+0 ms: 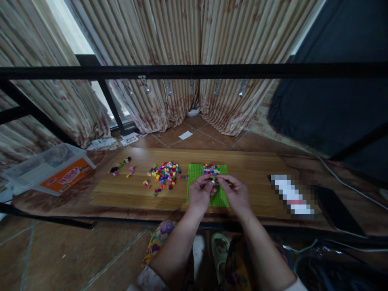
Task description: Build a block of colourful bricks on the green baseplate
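Observation:
My left hand and my right hand hang close together over a green studded baseplate on a wooden board. The left fingers pinch a small dark brick. My right fingertips press in beside it, and I cannot tell whether they grip it. Just beyond my fingers, a patch of multicoloured bricks sits on the baseplate. Left of the plate lies a loose heap of small colourful bricks. Farther left, a few more bricks form a scattered line.
A clear plastic box with an orange label stands left of the board. A pixelated object and a black phone lie to the right. A black metal rail crosses in front of striped curtains.

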The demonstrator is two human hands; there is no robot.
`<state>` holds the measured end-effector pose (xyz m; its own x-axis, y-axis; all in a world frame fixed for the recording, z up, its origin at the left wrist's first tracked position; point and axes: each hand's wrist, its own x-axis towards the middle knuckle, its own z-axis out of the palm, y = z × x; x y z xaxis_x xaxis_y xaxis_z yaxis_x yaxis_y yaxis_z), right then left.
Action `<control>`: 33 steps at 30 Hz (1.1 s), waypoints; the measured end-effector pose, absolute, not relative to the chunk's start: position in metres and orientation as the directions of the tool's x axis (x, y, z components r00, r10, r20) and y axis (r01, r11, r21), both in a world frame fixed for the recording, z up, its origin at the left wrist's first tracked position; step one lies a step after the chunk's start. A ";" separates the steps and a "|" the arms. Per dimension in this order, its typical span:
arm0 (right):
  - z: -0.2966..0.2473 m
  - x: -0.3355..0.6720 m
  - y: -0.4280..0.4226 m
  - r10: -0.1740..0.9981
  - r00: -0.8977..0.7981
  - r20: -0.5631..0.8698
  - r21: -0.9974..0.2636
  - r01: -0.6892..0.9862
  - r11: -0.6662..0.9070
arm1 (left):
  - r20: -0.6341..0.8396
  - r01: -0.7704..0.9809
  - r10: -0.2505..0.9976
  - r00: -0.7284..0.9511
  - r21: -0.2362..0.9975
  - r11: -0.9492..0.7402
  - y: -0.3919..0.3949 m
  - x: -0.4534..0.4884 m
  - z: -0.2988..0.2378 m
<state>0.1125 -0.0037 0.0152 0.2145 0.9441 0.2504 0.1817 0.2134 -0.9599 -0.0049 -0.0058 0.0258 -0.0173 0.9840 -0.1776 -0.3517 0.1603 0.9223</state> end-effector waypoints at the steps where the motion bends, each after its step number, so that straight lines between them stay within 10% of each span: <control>1: 0.016 0.112 -0.005 0.949 0.156 0.274 -0.948 0.208 0.239 | -0.173 -0.358 0.985 -0.008 0.920 0.158 -0.006 -0.005 0.026; 10: 0.019 0.111 -0.008 0.952 0.028 0.303 -0.919 0.272 0.285 | -0.173 -0.395 0.985 0.017 0.904 0.165 -0.007 -0.003 0.024; 19: 0.011 0.133 0.006 0.855 0.409 0.319 -0.917 0.360 0.169 | -0.273 -0.214 0.962 0.010 0.939 0.268 -0.007 0.001 0.021; 33: 0.009 0.125 0.012 0.915 0.232 0.330 -0.851 0.493 0.182 | 0.003 0.122 0.985 0.172 0.992 -0.024 -0.013 0.003 0.000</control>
